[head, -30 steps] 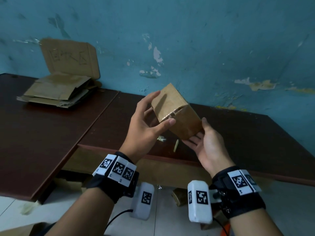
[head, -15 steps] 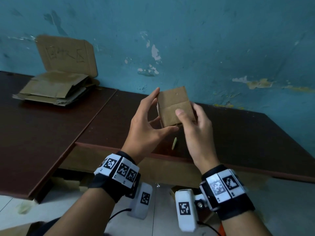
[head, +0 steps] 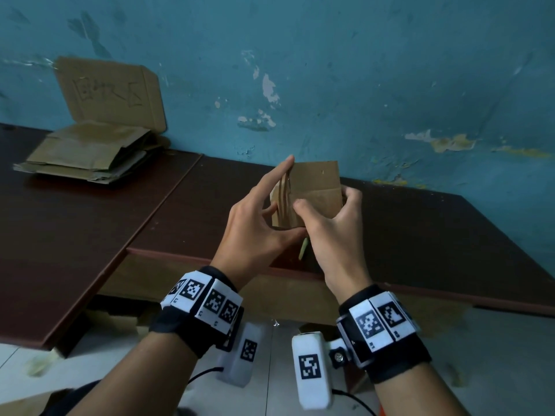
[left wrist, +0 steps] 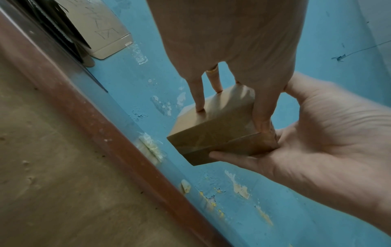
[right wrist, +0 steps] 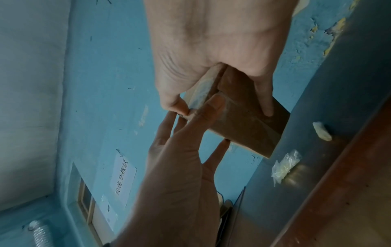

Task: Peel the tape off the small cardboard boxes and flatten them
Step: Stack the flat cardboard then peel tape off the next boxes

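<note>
Matt brown cardboard is seen in the small box (head: 315, 193) between the hands; glossy dark wood in the tabletop (head: 420, 235) beneath.

My right hand (head: 327, 232) covers the lower corner of the box (head: 318, 187). Stack (head: 87, 154) blurred; its writing illegible. Both forearms cut off at frame bottom.

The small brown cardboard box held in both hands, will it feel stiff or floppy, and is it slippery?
The small brown cardboard box probably stays stiff: its edges look crisp between the left hand and right hand. It seems light, steadied by mere fingertips. Its glossy taped faces could be slightly slippery.
</note>
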Demonstrator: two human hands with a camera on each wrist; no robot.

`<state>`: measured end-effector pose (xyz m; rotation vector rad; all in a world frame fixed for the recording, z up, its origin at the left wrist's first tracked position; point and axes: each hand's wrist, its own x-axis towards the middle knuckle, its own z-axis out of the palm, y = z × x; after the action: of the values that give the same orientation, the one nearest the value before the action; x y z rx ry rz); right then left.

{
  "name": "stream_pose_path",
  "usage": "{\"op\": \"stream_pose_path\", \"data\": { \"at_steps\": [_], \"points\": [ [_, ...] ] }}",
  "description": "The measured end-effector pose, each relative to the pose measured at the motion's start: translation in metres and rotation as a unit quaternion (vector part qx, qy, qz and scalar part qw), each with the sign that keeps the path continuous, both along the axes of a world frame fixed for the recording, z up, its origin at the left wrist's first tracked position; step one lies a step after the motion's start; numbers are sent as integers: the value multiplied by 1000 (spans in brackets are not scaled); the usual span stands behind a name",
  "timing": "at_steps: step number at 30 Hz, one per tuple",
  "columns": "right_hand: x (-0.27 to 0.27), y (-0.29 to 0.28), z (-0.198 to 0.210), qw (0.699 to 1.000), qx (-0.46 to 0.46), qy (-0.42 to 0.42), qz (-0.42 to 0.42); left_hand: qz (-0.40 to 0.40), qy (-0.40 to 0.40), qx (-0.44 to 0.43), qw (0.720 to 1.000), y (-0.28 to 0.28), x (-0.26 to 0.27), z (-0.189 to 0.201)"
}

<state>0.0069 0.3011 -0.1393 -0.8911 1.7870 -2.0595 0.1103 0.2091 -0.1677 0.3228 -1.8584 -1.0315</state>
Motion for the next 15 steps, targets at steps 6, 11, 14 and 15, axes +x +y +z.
{"op": "stream_pose_path", "data": {
  "at_steps": [6,11,14,15],
  "points": [
    [0,0,0,998,-31,-48,-1,2,-11,-11,1000,2,-2,0],
    [0,0,3,997,-37,-73,5,-1,-10,-16,1000,3,-1,-1],
    [1,0,2,997,-32,-75,6,-3,-7,-16,1000,2,-1,-1],
    [1,0,2,997,-30,-75,7,-3,-7,-16,1000,2,-1,-1]
  ]
}}
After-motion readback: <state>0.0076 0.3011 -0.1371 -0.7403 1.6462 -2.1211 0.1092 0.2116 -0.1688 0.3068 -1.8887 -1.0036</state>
